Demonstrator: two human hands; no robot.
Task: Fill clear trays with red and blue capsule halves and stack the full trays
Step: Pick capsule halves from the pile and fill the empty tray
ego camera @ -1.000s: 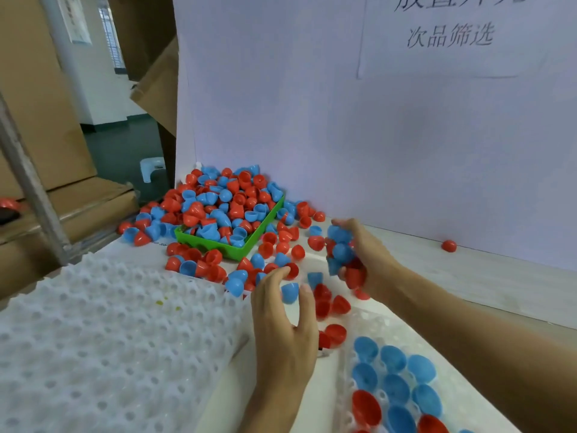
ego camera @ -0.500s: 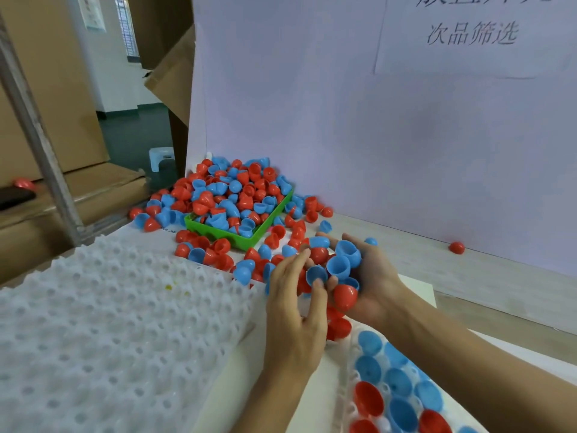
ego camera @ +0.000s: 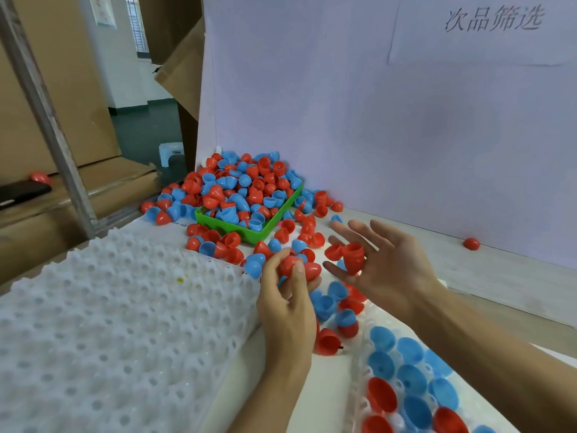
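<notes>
At the near left I see a stack of white dimpled trays [ego camera: 118, 323] filling that corner. Farther back, left of centre, a green bin [ego camera: 249, 234] overflows with red and blue capsule halves [ego camera: 246, 189], and more lie scattered on the table around it. At centre, my left hand [ego camera: 288, 304] has its fingers and thumb curled round a red capsule half [ego camera: 307, 270], just beside the tray stack's right edge. Right of it, my right hand [ego camera: 390, 260] is palm up with fingers spread apart, and two red halves [ego camera: 349, 254] rest on the fingers. Loose halves lie on the table between the hands. At the near right, a clear tray [ego camera: 362, 385] holds red and blue halves in its pockets, under my right forearm. Far right, a lone red piece [ego camera: 471, 243] sits near the white backboard [ego camera: 406, 135].
</notes>
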